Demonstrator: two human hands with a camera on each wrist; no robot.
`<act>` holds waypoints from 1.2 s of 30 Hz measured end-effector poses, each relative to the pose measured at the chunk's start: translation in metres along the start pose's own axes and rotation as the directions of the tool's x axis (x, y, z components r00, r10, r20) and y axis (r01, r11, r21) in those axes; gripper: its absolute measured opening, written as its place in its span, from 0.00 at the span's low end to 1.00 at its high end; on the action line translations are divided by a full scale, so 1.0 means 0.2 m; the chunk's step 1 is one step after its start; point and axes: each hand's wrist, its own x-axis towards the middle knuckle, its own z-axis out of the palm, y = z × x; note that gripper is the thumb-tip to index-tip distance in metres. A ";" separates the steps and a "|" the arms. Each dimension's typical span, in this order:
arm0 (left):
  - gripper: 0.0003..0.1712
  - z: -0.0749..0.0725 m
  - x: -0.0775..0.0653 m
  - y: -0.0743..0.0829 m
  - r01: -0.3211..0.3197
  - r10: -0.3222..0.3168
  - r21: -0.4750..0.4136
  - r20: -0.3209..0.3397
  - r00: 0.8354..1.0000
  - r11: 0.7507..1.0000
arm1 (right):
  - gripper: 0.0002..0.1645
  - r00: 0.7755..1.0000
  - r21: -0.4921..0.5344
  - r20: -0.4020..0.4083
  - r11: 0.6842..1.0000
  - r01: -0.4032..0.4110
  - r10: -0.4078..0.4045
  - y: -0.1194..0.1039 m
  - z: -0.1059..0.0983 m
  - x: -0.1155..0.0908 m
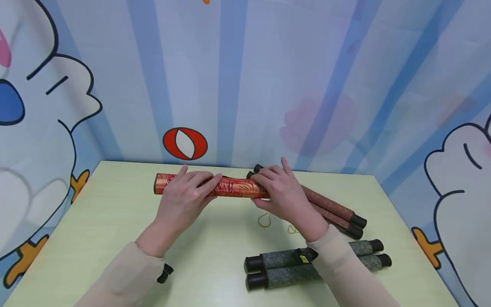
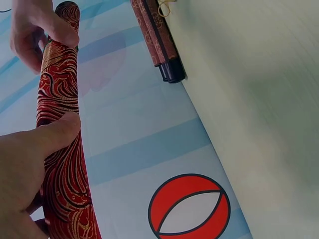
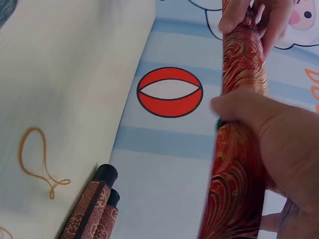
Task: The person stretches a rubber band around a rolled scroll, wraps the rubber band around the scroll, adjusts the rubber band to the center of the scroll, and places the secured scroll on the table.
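Note:
A long red-and-gold patterned roll [image 1: 238,188] is held level above the back of the table, in both hands. My left hand [image 1: 186,194] grips it near its left end, thumb along the near side. Farther right, my right hand [image 1: 281,192] holds the roll, its thumb across the side in the right wrist view. The roll's right end is hidden behind that hand in the head view. Below and right of the right hand lie two brown patterned rolls [image 1: 330,202] with black ends, side by side.
Two grey speckled rolls [image 1: 284,259] with black ends lie at the front right, partly under the right forearm. Thin yellow cord loops [image 3: 46,149] rest on the pale table [image 1: 96,221]. A printed backdrop [image 1: 249,85] stands behind the table's back edge.

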 end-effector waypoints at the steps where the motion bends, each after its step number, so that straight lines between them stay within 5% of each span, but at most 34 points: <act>1: 0.34 0.00 0.00 0.00 -0.003 0.003 0.000 0.002 1.000 1.000 | 0.33 1.000 -0.004 0.008 1.000 0.002 -0.002 0.00 0.00 0.00; 9: 0.34 -0.01 0.00 -0.02 0.007 -0.007 -0.004 0.003 1.000 1.000 | 0.36 0.998 -0.035 0.045 0.998 -0.050 0.052 0.01 -0.03 -0.03; 17: 0.34 0.01 0.00 0.00 -0.003 0.003 -0.018 0.007 1.000 1.000 | 0.34 1.000 -0.026 0.024 1.000 0.010 -0.010 -0.04 -0.01 0.02; 23: 0.35 0.00 -0.01 -0.02 0.010 -0.010 -0.006 0.025 1.000 1.000 | 0.39 0.996 -0.055 0.072 0.997 -0.052 0.056 -0.02 -0.04 0.00; 36: 0.33 0.00 -0.02 -0.02 -0.004 0.004 -0.007 0.004 1.000 1.000 | 0.33 1.000 -0.023 -0.025 1.000 0.017 -0.017 -0.01 0.01 0.01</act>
